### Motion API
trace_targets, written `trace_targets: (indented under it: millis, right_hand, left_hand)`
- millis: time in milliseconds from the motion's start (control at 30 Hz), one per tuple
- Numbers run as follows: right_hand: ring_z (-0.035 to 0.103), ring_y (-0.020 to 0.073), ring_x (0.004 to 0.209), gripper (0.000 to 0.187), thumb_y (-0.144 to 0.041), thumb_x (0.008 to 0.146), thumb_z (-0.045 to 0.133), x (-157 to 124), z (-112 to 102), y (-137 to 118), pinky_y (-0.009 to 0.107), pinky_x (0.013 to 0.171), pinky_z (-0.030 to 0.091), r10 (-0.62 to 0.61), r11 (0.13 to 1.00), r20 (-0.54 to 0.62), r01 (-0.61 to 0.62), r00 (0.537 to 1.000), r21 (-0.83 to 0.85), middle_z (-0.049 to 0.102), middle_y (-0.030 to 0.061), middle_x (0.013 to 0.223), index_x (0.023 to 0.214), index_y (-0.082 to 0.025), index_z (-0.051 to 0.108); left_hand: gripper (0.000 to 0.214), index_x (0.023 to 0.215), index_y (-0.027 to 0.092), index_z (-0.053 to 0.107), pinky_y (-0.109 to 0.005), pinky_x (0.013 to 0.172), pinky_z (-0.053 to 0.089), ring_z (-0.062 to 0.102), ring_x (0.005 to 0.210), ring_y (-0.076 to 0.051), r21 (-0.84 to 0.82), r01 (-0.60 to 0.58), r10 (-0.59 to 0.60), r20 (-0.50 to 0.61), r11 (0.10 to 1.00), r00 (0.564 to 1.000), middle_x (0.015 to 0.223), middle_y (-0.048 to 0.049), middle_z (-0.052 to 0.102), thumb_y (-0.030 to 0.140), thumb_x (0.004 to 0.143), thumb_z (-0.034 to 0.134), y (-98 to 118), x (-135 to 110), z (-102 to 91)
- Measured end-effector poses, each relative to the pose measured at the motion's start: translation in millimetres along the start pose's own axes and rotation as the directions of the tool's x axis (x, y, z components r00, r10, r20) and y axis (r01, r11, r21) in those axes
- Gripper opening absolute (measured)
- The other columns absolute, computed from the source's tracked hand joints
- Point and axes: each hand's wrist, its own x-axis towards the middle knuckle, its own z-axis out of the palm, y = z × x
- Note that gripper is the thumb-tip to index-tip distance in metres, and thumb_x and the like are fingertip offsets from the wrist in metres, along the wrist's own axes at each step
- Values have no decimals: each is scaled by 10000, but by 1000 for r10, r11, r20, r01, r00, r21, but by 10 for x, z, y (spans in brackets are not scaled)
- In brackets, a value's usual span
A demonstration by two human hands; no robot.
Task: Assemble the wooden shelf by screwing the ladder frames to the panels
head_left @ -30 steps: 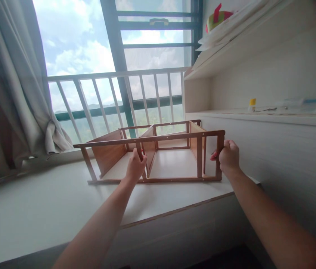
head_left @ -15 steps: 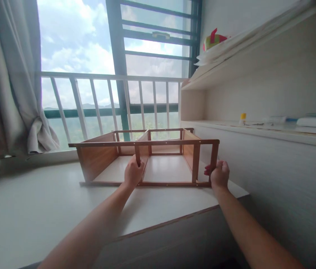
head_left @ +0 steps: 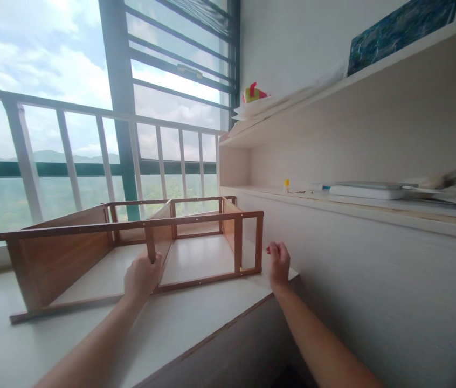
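A brown wooden shelf rack [head_left: 195,219] with several panels lies on its side on a white surface [head_left: 212,318]. My left hand [head_left: 143,276] is wrapped around the short bar at its middle panel. Just past the rack's right end is my right hand [head_left: 278,264], apart from the frame, its fingers curled in. A small red spot shows at those fingertips; whether it is a nail or something held I cannot make out.
A white railing [head_left: 82,111] and window stand behind the rack. To the right, a built-in white shelf [head_left: 333,207] holds a yellow-capped bottle [head_left: 286,186], a white flat box [head_left: 365,191] and papers. A dark blue picture [head_left: 401,35] leans above.
My right hand has let go of the rack's right end bar and moved away to its right. My left hand keeps its grip. The view has turned right, and the rack's left end appears nearer.
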Motion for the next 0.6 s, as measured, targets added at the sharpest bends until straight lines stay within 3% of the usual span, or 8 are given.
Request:
trace_targets:
  millis: [100,167,267,333,400,467,533,600]
  right_hand:
    - [476,159,652,341,-458,936,376,52,-264,-347,296,643,400,-191,975,172,207,966,-84,511,5,675,725,-212,483]
    - [490,165,688,310,-424,954,357,261,-398,-668,303,675,403,-360,906,251,401,898,-135,540,22,729,778,-213,500]
    - [509,170,729,307,-392,971,311,854,-477,-1155,314,733,415,-547,749,312,621,777,-233,559,42,780,821,-209,506]
    - [527,182,757,314,-370,972,285,1341,-455,-1393,328,778,421,-593,651,292,660,751,-375,573,58,799,843,-203,517]
    - [558,202,841,295,-321,961,297,1783,-398,-1519,333,819,424,-528,580,317,608,788,-542,611,93,876,876,-189,547]
    - [582,214,884,269,-253,933,332,2105,-329,-1537,323,819,431,-347,522,356,494,868,-696,644,111,932,900,-180,589]
    - [601,224,929,244,-222,895,401,2287,-263,-1481,315,821,440,-117,408,391,403,913,-819,665,128,989,974,-168,625]
    - [615,245,959,258,-229,861,465,2364,-203,-1396,325,817,452,27,321,382,354,924,-878,669,163,1023,1020,-137,646]
  left_hand:
    - [438,880,186,633,-331,600,384,649,841,-342,13,37,-38,27,999,999,868,-150,694,497,863,325,38,-14,-61]
    - [448,903,180,643,-336,615,401,649,858,-345,4,39,-40,34,999,999,882,-154,696,490,860,323,57,-22,-87]
    - [461,951,175,651,-349,651,426,649,874,-344,2,40,-40,38,999,998,915,-161,699,482,861,319,66,-31,-92]
    - [477,964,173,657,-359,667,437,650,877,-347,10,50,-50,40,999,998,935,-169,699,488,863,314,67,-50,-87]
    - [487,958,173,662,-367,675,444,650,876,-349,16,56,-56,37,998,998,932,-172,698,493,866,306,73,-89,-88]
    - [485,957,176,663,-369,676,447,649,876,-348,13,54,-54,31,998,998,921,-168,698,487,869,301,91,-145,-100]
    - [479,965,179,661,-371,673,449,649,873,-346,10,55,-55,26,998,998,914,-164,698,483,871,303,116,-202,-117]
    - [472,961,181,660,-371,670,449,650,863,-342,14,56,-56,25,998,998,908,-163,698,479,872,305,141,-246,-129]
